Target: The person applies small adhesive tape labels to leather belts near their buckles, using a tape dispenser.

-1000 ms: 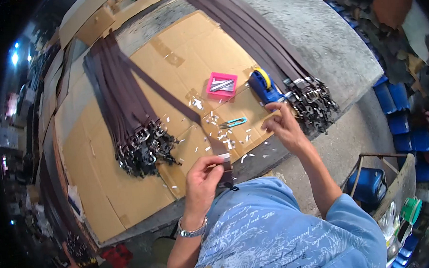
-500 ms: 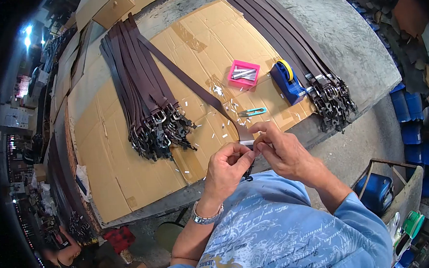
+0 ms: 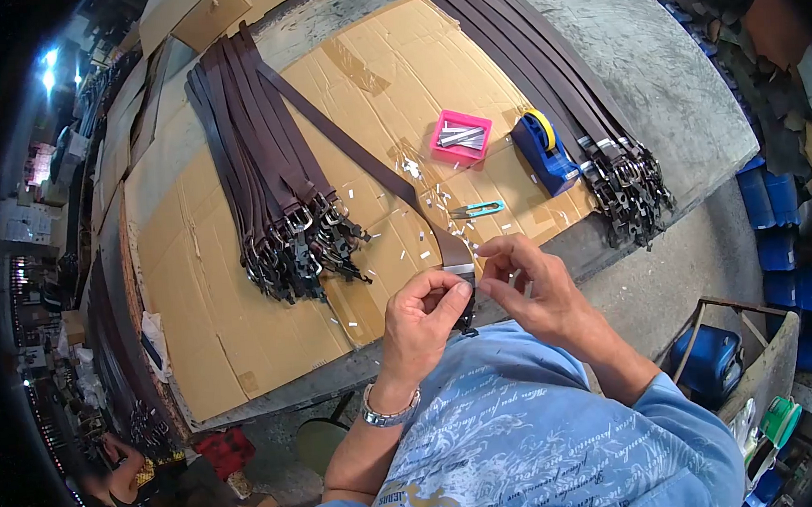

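My left hand point(image 3: 421, 319) pinches the near end of a brown belt point(image 3: 363, 154), just below a silvery-white band point(image 3: 460, 269) around the strap. The belt's dark buckle end point(image 3: 467, 319) hangs below my fingers. To the right, my right hand point(image 3: 540, 292) is raised beside the band with thumb and forefinger close together; whether something tiny is between them is too small to tell. Beyond my hands lie turquoise thread snips point(image 3: 478, 209), a pink box point(image 3: 460, 138) of pale strips, and a blue tape dispenser point(image 3: 546, 155) with yellow tape.
A bundle of belts point(image 3: 265, 160) lies on the left of the cardboard point(image 3: 215, 330), another bundle point(image 3: 544, 73) on the right. Small white scraps dot the cardboard. Blue containers point(image 3: 710, 360) stand at the right. A person point(image 3: 127, 475) is at the lower left.
My right hand has moved slightly right, away from my left hand. The band and the belt end now show more clearly between them.
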### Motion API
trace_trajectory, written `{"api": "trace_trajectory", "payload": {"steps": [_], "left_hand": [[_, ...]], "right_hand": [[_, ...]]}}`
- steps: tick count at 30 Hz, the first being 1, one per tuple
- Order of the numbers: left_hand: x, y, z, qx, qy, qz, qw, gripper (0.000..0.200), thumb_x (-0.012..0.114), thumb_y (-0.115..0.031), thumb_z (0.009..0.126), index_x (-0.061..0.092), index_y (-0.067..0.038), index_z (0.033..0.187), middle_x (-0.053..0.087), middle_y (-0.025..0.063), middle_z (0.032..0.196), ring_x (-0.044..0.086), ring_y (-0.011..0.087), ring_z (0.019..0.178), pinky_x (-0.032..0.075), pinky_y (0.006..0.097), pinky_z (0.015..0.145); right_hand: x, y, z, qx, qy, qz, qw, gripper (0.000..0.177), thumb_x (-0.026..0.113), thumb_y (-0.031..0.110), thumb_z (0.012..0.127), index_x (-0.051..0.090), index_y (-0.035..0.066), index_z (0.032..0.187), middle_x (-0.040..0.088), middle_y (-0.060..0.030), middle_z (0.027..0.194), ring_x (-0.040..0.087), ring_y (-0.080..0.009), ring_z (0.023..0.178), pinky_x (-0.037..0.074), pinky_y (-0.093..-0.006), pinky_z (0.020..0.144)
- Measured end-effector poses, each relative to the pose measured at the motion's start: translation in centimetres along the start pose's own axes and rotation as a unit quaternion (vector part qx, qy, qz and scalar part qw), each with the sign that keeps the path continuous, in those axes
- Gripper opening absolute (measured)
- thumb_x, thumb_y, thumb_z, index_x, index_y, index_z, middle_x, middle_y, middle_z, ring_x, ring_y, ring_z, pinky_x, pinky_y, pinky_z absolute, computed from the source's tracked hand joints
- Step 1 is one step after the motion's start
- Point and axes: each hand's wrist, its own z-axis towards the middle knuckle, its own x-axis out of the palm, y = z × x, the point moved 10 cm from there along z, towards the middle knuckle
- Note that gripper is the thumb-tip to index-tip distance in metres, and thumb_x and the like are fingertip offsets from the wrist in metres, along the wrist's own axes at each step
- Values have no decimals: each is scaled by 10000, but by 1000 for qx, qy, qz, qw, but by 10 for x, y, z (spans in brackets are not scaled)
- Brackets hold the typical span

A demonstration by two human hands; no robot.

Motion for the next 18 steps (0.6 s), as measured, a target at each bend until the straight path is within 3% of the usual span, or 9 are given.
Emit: {"api": "trace_trajectory", "payload": {"steps": [4, 7, 9, 12, 18], "left_hand": [[-1, -2, -2, -1, 5, 8, 1000, 168, 670, -149, 912, 645, 8, 966, 639, -18, 801, 559, 29, 718, 457, 184, 648], [0, 1, -2, -7, 13, -6, 1000, 196, 657, -84, 905, 603, 13, 1067, 652, 30, 901, 596, 56, 795, 487, 203, 705], [-1, -2, 0, 29, 9, -64, 997, 336, 605, 17, 891, 498, 12, 1210, 632, 104, 1058, 624, 109, 917, 507, 235, 796], [1, -5, -1, 14, 21, -61, 998, 454, 539, 94, 871, 397, 4, 1293, 587, 156, 1166, 621, 158, 1013, 500, 261, 875], [6, -3, -2, 15, 31, -79, 996, 468, 520, 113, 865, 387, 2, 1300, 580, 152, 1173, 619, 157, 1010, 493, 258, 872]], "right_hand": [[0, -8, 1, 1, -32, 24, 999, 296, 661, 27, 844, 515, 29, 1102, 626, -76, 852, 616, -123, 732, 461, -266, 570], [-4, -18, 2, 18, -52, 52, 997, 285, 641, 12, 856, 478, 34, 1088, 605, -68, 838, 587, -104, 732, 454, -258, 590], [-5, -26, 2, 30, -60, 62, 996, 291, 629, 7, 864, 456, 37, 1096, 594, -62, 837, 571, -95, 738, 452, -254, 608], [-3, -38, 1, 51, -69, 146, 985, 320, 617, 10, 875, 427, 42, 1130, 582, -52, 849, 553, -87, 755, 454, -254, 636], [8, -42, 2, 56, -60, 188, 979, 346, 623, 26, 876, 418, 43, 1154, 587, -51, 862, 543, -86, 756, 454, -254, 646]]}}
